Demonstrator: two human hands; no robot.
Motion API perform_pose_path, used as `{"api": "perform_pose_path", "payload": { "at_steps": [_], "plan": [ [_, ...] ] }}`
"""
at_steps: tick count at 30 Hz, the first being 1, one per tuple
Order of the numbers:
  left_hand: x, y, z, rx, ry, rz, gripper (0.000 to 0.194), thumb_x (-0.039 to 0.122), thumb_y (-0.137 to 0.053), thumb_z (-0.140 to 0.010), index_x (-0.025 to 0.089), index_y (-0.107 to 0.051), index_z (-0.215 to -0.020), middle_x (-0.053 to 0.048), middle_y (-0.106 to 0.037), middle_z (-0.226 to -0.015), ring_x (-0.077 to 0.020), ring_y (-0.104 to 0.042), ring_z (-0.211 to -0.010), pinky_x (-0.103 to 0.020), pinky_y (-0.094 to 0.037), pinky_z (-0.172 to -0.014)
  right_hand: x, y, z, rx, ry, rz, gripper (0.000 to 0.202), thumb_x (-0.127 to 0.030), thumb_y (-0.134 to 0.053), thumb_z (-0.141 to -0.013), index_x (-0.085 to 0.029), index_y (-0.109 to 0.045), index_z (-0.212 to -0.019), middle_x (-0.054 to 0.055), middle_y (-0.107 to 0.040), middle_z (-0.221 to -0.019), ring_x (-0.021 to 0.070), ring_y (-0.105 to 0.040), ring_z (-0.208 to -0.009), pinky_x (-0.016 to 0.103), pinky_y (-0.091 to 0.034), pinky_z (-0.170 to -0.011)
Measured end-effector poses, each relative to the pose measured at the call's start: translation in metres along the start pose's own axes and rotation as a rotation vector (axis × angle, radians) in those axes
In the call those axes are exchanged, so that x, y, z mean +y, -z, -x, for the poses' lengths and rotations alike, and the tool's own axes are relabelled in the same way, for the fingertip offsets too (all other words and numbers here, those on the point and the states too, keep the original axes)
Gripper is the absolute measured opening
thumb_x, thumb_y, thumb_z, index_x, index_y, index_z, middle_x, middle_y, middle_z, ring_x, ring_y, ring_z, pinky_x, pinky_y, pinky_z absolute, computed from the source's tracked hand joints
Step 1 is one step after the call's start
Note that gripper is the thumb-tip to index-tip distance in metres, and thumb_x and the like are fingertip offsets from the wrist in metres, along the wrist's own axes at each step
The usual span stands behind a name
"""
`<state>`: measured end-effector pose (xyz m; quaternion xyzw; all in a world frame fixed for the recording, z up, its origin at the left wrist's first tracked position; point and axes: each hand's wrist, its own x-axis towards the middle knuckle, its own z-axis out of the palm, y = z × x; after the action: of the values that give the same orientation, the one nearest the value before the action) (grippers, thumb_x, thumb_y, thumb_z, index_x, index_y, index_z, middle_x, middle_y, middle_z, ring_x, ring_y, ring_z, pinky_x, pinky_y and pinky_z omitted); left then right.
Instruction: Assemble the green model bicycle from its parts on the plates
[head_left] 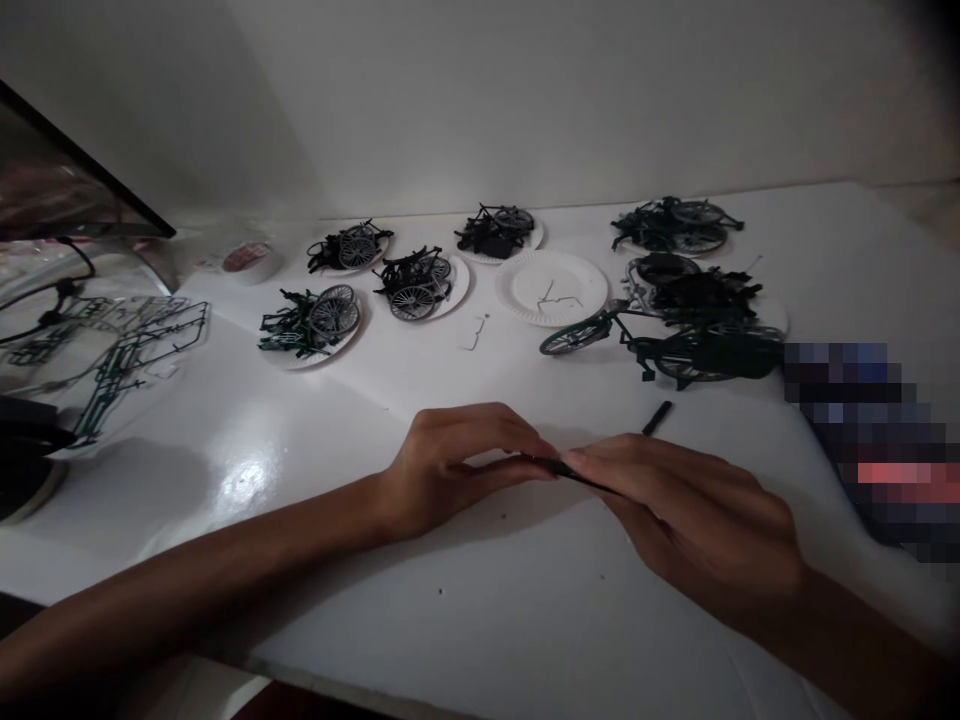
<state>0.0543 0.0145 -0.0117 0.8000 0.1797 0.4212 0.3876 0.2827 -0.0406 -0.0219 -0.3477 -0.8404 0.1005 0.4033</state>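
My left hand [457, 460] pinches one end of a thin dark part [574, 471] just above the white table. On its other end, the fingers of my right hand [697, 510] are closed. Most of the part is hidden by my fingers, so its exact kind does not show. A short black stick-like piece [658, 417] lies on the table just beyond my right hand. Farther back stands a dark green model bicycle [675, 355], its front wheel pointing left.
Paper plates with black and green model bicycle parts [416, 285] stand along the back. One white plate [517, 290] carries thin wire-like pieces. Green part frames [142, 350] and cables lie at left, near a screen [67, 170]. A roll of tape [249, 262] stands behind.
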Motion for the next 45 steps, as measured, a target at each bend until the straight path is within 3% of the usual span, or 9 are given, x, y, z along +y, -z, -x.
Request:
{"api": "perform_pose_path", "payload": {
  "at_steps": [5, 9, 19, 31, 39, 45],
  "plan": [
    [0.003, 0.006, -0.002, -0.079, -0.043, -0.049, 0.013, 0.008, -0.069, -0.088, 0.005, -0.071, -0.101, -0.016, -0.074, -0.091, -0.0174, -0.072, -0.084, -0.027, -0.062, -0.075, -0.002, -0.001, 0.001, -0.004, -0.022, 0.002, 0.043, 0.004, -0.063, -0.085, -0.019, -0.065, -0.121, 0.004, -0.076, -0.102, 0.0167, -0.074, -0.091, 0.026, -0.06, -0.087],
    [0.004, 0.008, -0.003, -0.122, -0.051, -0.078, 0.014, 0.008, -0.068, -0.09, 0.006, -0.07, -0.103, -0.016, -0.074, -0.091, -0.0166, -0.072, -0.083, -0.025, -0.062, -0.074, -0.004, -0.003, 0.003, 0.017, -0.088, 0.034, 0.032, -0.005, -0.065, -0.089, -0.022, -0.066, -0.117, 0.0, -0.077, -0.1, 0.0134, -0.074, -0.089, 0.022, -0.06, -0.085],
    [0.0, 0.007, -0.003, -0.139, -0.007, -0.025, 0.017, 0.012, -0.068, -0.09, 0.009, -0.071, -0.107, -0.013, -0.076, -0.094, -0.0167, -0.073, -0.084, -0.025, -0.061, -0.073, -0.008, -0.006, -0.002, -0.003, -0.322, -0.083, 0.024, -0.011, -0.061, -0.094, -0.03, -0.066, -0.108, -0.008, -0.079, -0.093, 0.0091, -0.075, -0.077, 0.017, -0.059, -0.072],
    [-0.003, 0.003, -0.002, -0.049, 0.346, 0.3, 0.015, 0.015, -0.072, -0.088, 0.006, -0.073, -0.101, -0.014, -0.078, -0.094, -0.0221, -0.076, -0.09, -0.033, -0.062, -0.084, -0.007, -0.004, -0.007, -0.002, -0.373, -0.086, 0.018, -0.015, -0.063, -0.093, -0.028, -0.07, -0.104, -0.007, -0.079, -0.086, 0.0088, -0.072, -0.064, 0.018, -0.056, -0.062],
    [-0.005, 0.002, -0.002, -0.043, 0.384, 0.286, 0.014, 0.021, -0.075, -0.087, 0.011, -0.076, -0.097, -0.01, -0.078, -0.091, -0.0196, -0.075, -0.085, -0.03, -0.062, -0.078, -0.008, -0.003, -0.008, 0.004, -0.388, -0.134, 0.013, -0.016, -0.065, -0.092, -0.026, -0.069, -0.099, -0.005, -0.078, -0.081, 0.0111, -0.071, -0.06, 0.022, -0.058, -0.059],
    [-0.003, 0.0, 0.0, -0.003, 0.377, 0.246, 0.016, 0.02, -0.077, -0.085, 0.01, -0.077, -0.098, -0.011, -0.078, -0.092, -0.0195, -0.074, -0.083, -0.029, -0.061, -0.075, -0.01, -0.003, -0.008, 0.028, -0.405, -0.171, 0.018, -0.012, -0.064, -0.092, -0.029, -0.067, -0.1, -0.007, -0.078, -0.082, 0.0117, -0.075, -0.071, 0.02, -0.06, -0.064]
  ]
}}
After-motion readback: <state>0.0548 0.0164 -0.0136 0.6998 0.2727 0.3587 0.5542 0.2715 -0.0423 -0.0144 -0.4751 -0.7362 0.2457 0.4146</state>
